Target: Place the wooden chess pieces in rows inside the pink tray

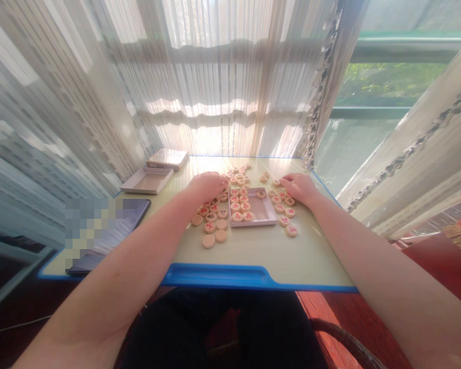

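Round wooden Chinese chess pieces, marked in red or black characters, lie around a shallow white box (271, 211). Several red-marked pieces (235, 207) stand in rows in its left part, and one black-marked piece (260, 195) sits at its far right. My left hand (208, 184) is beyond the left pile, its fingers curled down by the pieces; what they hold, if anything, is hidden. On the right, my right hand (300, 186) has thumb and fingertips closed at a chess piece (276, 182). Some blank-faced pieces (208, 241) lie at the near left.
A tablet-like device (138, 211), partly blurred out, lies at the table's left. Behind it are an empty box lid (149, 180) and a flat packet (168, 158). The pale table (253, 251) has a blue rim with a tray groove (218, 275). Sheer curtains (223, 87) hang beyond.
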`<state>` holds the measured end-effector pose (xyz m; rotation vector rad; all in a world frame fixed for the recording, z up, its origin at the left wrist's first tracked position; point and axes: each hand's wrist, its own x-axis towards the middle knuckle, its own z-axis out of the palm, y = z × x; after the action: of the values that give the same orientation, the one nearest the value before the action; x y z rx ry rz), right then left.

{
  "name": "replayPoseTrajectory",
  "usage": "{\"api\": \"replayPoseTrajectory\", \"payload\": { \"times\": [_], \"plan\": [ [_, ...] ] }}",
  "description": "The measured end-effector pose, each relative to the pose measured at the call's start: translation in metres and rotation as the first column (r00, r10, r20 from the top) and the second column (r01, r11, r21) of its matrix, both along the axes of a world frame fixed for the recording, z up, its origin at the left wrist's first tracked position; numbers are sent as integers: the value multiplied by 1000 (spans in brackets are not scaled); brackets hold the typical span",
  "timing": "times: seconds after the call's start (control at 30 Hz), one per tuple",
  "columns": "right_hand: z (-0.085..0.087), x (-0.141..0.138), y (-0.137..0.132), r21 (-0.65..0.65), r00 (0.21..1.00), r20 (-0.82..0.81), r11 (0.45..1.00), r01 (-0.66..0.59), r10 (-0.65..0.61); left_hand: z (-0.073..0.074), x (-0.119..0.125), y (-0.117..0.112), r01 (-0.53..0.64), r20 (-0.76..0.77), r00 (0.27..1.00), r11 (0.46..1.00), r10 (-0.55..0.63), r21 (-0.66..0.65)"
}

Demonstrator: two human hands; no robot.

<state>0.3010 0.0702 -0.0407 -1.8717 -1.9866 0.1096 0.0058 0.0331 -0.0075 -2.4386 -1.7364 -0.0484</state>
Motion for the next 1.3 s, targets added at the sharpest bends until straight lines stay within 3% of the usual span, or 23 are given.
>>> {"api": "replayPoseTrajectory", "payload": {
  "times": [0.33,0.63,0.93,1.3],
  "plan": [
    [1,0,-1,-10,1000,14,1000,-11,11,4,-4,-1,-162,-15,987,986,163,33],
    [0,0,1,-11,1000,16,1000,-20,20,0,-5,3,-160,-31,986,986,161,36],
    [2,-1,-1,-14,1000,19,1000,-17,17,4,-3,0,-171,-8,985,985,171,-8],
    [-3,2,3,-2,1000,4,1000,-25,25,3,-7,1,-145,77,987,986,138,84]
  ]
}}
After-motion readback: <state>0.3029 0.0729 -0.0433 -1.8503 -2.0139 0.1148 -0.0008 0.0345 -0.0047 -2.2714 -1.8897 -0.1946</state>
